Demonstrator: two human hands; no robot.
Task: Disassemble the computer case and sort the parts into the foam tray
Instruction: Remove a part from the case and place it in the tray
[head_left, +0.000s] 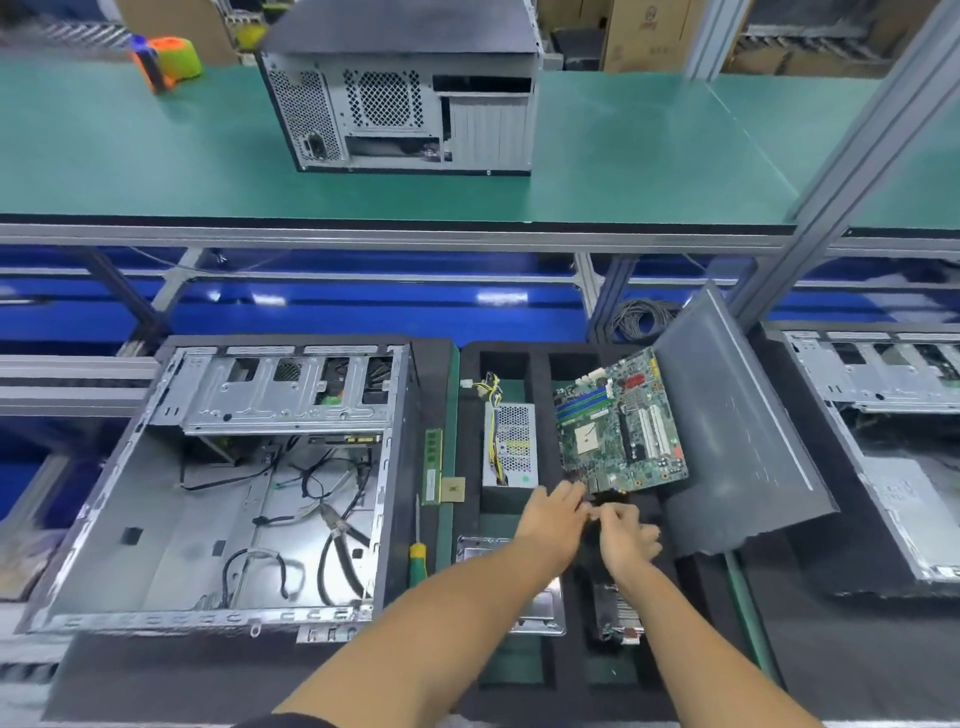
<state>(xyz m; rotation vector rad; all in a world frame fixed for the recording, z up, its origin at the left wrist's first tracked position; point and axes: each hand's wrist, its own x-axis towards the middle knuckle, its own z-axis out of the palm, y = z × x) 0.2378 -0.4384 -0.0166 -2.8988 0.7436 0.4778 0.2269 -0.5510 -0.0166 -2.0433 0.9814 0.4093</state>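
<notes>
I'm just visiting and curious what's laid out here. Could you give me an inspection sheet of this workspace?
Surface: dark bench with foam tray.
Job's things: open case; motherboard and power supply in the tray; memory stick beside it.
Clutter: screwdriver; grey panel.
Hands: left hand and right hand meet below the motherboard, pinching something small.
Cables: loose wires in the case; coil behind the tray.
Surroundings: second case on the green shelf.
</notes>
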